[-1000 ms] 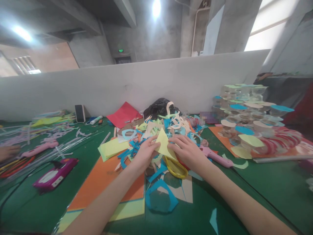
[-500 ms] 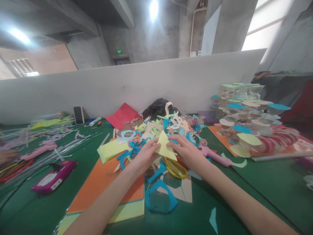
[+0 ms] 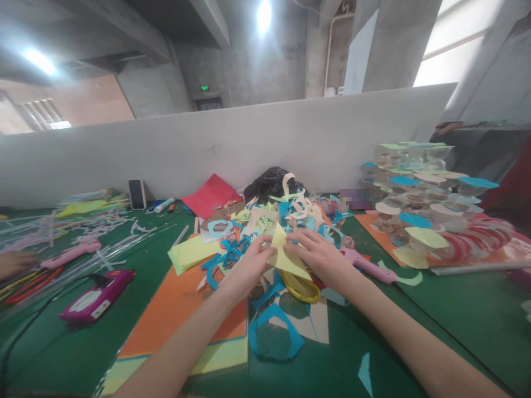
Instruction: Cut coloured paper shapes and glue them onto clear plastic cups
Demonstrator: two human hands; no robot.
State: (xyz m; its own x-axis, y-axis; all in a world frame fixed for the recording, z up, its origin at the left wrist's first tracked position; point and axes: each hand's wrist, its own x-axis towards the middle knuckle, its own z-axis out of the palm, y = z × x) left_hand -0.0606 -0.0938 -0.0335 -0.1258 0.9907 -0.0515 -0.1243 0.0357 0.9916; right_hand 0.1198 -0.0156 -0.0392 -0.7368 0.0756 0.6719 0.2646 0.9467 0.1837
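Observation:
Both my hands hold one pale yellow paper triangle (image 3: 286,255) above a heap of coloured paper scraps (image 3: 265,221). My left hand (image 3: 249,264) pinches its left edge with thumb and fingers. My right hand (image 3: 319,255) grips its right side, fingers curled over the paper. Yellow-handled scissors (image 3: 299,286) lie just under the paper, between my wrists. A blue paper ring offcut (image 3: 274,337) lies on the green table nearer to me.
A pink glue gun (image 3: 365,265) lies right of my right hand, another (image 3: 68,253) far left near someone's hand (image 3: 12,261). A magenta device (image 3: 96,296) sits front left. Orange sheets (image 3: 182,309) lie under my left arm. Stacked clear cups with paper discs (image 3: 415,193) stand at right. A phone (image 3: 136,193) leans on the white partition.
The yellow triangle has tilted and dropped slightly to the right as my hands drew closer together on it. The view shifted a little.

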